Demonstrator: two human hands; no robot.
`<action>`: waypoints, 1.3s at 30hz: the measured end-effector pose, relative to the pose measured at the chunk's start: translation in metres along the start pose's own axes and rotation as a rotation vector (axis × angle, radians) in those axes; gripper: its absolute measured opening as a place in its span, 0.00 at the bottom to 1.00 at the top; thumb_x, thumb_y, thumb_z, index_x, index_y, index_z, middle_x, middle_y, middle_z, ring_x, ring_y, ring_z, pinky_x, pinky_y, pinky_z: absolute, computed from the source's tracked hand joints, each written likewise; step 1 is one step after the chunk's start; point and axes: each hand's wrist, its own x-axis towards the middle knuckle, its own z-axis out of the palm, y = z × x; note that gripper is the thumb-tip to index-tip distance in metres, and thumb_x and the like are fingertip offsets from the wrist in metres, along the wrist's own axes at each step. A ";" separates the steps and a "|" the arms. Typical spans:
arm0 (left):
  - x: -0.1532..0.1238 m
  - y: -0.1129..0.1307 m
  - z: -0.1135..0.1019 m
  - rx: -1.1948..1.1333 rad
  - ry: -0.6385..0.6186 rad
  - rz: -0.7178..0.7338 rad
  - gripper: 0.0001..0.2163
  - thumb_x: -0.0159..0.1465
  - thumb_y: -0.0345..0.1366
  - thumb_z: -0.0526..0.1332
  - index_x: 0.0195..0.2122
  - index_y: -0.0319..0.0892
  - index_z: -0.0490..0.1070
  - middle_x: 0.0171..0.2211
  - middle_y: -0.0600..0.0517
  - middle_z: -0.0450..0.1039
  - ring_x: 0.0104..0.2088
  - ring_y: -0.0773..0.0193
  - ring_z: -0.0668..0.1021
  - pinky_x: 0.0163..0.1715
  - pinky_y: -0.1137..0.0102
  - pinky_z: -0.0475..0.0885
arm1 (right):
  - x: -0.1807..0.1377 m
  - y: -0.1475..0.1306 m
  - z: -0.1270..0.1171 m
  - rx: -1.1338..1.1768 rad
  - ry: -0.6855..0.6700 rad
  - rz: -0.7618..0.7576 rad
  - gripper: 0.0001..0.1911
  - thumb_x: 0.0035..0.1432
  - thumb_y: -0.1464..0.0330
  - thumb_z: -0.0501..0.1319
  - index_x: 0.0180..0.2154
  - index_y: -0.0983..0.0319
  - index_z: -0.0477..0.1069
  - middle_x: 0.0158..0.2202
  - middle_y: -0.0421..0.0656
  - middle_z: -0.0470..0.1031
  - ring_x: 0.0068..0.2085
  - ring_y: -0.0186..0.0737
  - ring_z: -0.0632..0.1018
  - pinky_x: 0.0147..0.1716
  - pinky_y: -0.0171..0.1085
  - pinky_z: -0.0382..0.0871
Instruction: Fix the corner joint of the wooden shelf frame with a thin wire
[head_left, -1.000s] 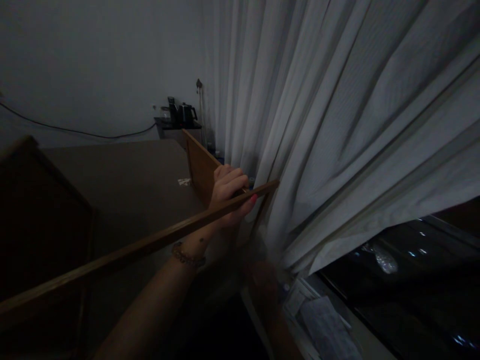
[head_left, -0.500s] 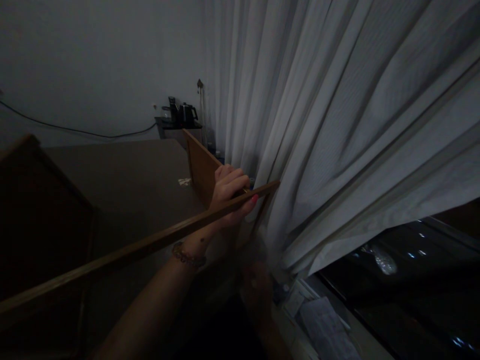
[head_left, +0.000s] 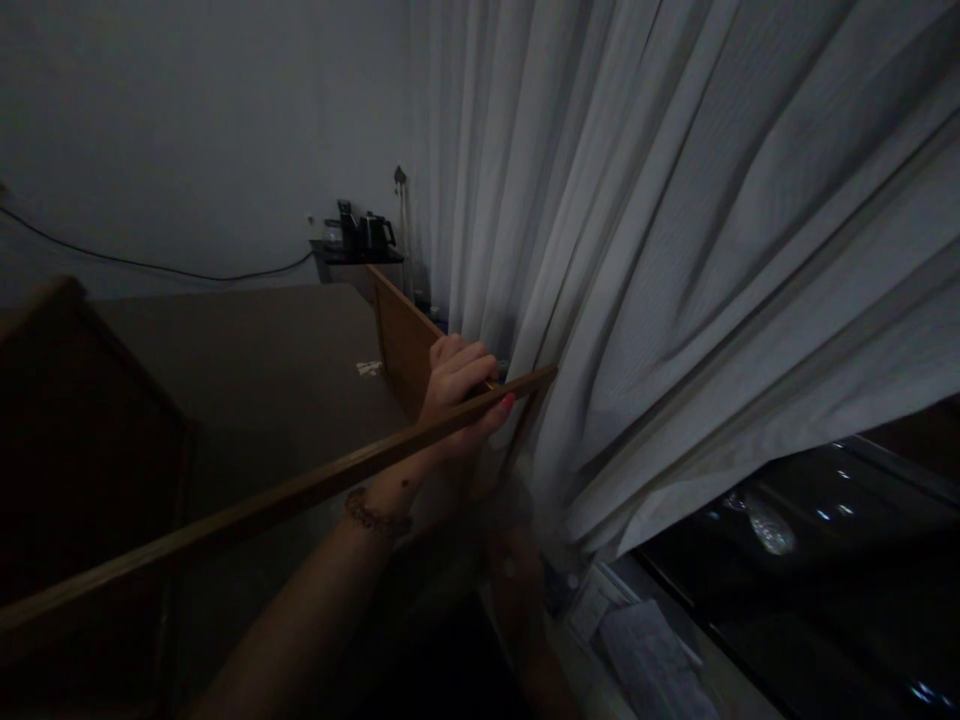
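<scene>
We judge work at the rail (head_left: pixel 322 482) underway, its finish not shown: left hand (head_left: pixel 454 382) clasps it; right hand (head_left: pixel 517 572), blurred below, grip we cannot tell.

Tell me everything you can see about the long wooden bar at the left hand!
The wooden bar is long, thin and brown, with a paler edge along part of it. It slants from the picture's left edge up toward the white curtain. Near its far end, another strip slopes down. The left hand touches it there, fingers above, thumb below.
</scene>
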 end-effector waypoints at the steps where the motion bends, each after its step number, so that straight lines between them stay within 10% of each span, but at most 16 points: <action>1: 0.000 0.000 0.000 0.000 -0.004 -0.006 0.19 0.67 0.52 0.49 0.24 0.45 0.58 0.24 0.53 0.61 0.31 0.58 0.66 0.39 0.60 0.60 | 0.001 0.001 -0.001 -0.002 -0.014 -0.020 0.17 0.69 0.59 0.53 0.29 0.58 0.69 0.27 0.42 0.72 0.29 0.40 0.73 0.29 0.37 0.66; 39: 0.000 0.000 -0.001 0.000 -0.015 -0.001 0.19 0.67 0.52 0.49 0.24 0.44 0.57 0.24 0.54 0.61 0.31 0.60 0.66 0.39 0.61 0.60 | 0.019 -0.017 -0.011 0.077 -0.037 -0.164 0.19 0.68 0.64 0.53 0.23 0.56 0.63 0.21 0.38 0.61 0.22 0.37 0.70 0.20 0.35 0.62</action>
